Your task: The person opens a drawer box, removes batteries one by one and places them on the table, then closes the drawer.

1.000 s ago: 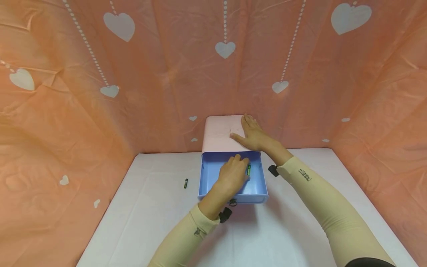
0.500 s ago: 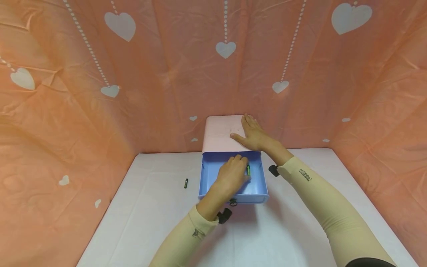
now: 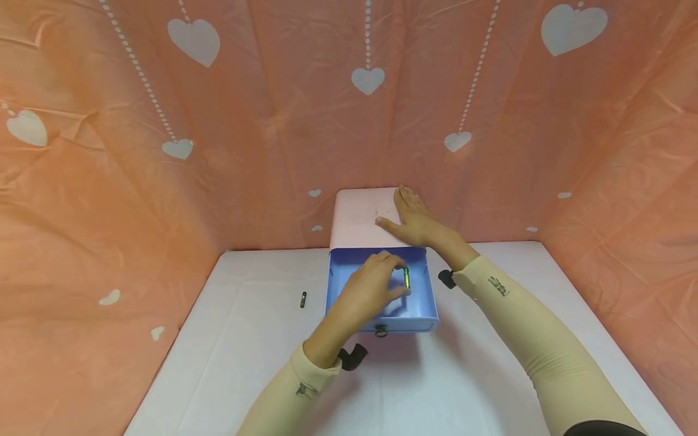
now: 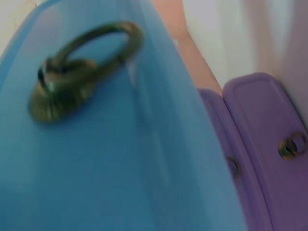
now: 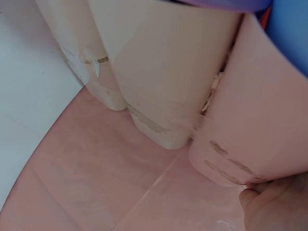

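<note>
In the head view my left hand (image 3: 371, 284) is over the pulled-out blue drawer (image 3: 340, 284). A small green battery (image 3: 406, 278) lies lengthwise between its thumb and index fingertip, pinched at the ends. My right hand (image 3: 415, 225) rests flat, fingers spread, on the pale pink top of the drawer box (image 3: 360, 218). A second, dark battery (image 3: 303, 300) lies on the white table left of the drawer. A ring pull (image 4: 96, 62) on the blue drawer front fills much of the left wrist view. Part of my right hand (image 5: 279, 202) touches the pink casing (image 5: 260, 110).
Purple drawer fronts (image 4: 264, 144) with ring pulls show lower down in the left wrist view. Cream casings (image 5: 154, 72) stand beside the pink one in the right wrist view. An orange cloth (image 3: 272, 151) with white hearts hangs close behind the box. The white table (image 3: 245, 351) surrounds it.
My left wrist has drawn back a little to the left, and a gap between thumb and fingers now shows with the battery across it. My right hand stays on the box.
</note>
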Demonstrator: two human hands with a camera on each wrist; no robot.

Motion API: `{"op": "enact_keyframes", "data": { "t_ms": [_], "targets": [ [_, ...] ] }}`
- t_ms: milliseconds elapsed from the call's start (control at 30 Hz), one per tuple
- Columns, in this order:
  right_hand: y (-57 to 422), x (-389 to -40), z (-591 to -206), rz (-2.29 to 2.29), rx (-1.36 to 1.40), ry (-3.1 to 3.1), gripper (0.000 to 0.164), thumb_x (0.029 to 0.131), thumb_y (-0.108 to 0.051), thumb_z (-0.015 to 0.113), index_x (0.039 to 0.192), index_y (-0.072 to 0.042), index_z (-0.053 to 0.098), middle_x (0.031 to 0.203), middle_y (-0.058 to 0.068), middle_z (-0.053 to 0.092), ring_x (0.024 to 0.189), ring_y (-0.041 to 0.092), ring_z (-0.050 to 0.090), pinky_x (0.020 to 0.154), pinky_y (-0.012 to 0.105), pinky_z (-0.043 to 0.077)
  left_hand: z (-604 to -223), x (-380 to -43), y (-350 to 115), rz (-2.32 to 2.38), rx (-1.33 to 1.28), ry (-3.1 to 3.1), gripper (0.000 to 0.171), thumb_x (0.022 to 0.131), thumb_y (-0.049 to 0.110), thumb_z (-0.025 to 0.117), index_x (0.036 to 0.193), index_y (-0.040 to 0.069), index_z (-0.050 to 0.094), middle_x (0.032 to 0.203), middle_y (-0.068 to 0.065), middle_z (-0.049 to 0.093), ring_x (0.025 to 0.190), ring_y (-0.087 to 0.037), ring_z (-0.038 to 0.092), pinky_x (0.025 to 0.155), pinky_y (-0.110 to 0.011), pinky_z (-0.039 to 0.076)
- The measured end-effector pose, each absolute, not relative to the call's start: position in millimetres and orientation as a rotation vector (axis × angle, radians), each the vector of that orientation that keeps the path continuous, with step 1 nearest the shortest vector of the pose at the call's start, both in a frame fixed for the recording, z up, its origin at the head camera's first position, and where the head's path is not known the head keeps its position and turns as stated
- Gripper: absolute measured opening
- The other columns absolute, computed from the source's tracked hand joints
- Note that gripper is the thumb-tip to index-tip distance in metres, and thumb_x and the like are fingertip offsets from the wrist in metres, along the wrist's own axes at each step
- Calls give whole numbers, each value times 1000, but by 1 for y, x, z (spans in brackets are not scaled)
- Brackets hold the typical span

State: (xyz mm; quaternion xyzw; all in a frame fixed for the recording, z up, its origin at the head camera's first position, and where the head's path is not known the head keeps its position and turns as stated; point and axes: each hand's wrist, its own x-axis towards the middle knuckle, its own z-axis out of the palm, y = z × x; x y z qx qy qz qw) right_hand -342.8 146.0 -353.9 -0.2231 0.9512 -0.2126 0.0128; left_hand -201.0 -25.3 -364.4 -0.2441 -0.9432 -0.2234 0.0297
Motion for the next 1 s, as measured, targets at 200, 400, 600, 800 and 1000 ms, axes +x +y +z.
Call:
{"op": "enact_keyframes", "data": {
  "t_ms": [200, 400, 600, 800, 1000],
  "targets": [
    [145, -342, -353, -665, -694, 2963, 103, 108, -65, 43, 167, 6, -4, 177, 23, -12, 164, 37, -13, 133, 49, -6, -362, -199, -43, -790, -709, -2850, 48, 96, 32, 84, 137, 13, 70, 138, -2, 66, 132, -25, 59, 110, -45, 54],
    [144, -341, -352, -666, -687, 2965, 104, 108, -66, 43, 167, 5, -4, 177, 23, -12, 164, 38, -13, 133, 51, -6, -362, -198, -65, -838, -688, -2794, 48, 95, 30, 85, 137, 12, 69, 139, -3, 65, 133, -26, 59, 109, -47, 54],
    [143, -340, -352, -666, -686, 2961, 104, 107, -66, 44, 167, 5, -4, 177, 22, -12, 165, 37, -13, 133, 50, -6, -363, -198, -85, -880, -644, -2752, 48, 94, 28, 87, 136, 11, 69, 137, -4, 66, 134, -26, 60, 111, -48, 53],
    [144, -341, -351, -650, -687, 2966, 105, 107, -65, 44, 167, 6, -3, 177, 24, -11, 164, 38, -12, 133, 50, -5, -365, -200, -102, -890, -608, -2704, 50, 91, 24, 89, 135, 8, 69, 137, -7, 67, 131, -28, 62, 111, -49, 53],
    [144, -341, -350, -635, -682, 2962, 105, 107, -65, 45, 167, 7, -2, 177, 24, -11, 165, 39, -11, 134, 51, -4, -366, -200, -114, -910, -571, -2685, 51, 91, 24, 89, 135, 7, 69, 134, -7, 67, 127, -29, 62, 109, -49, 53]
  ]
}}
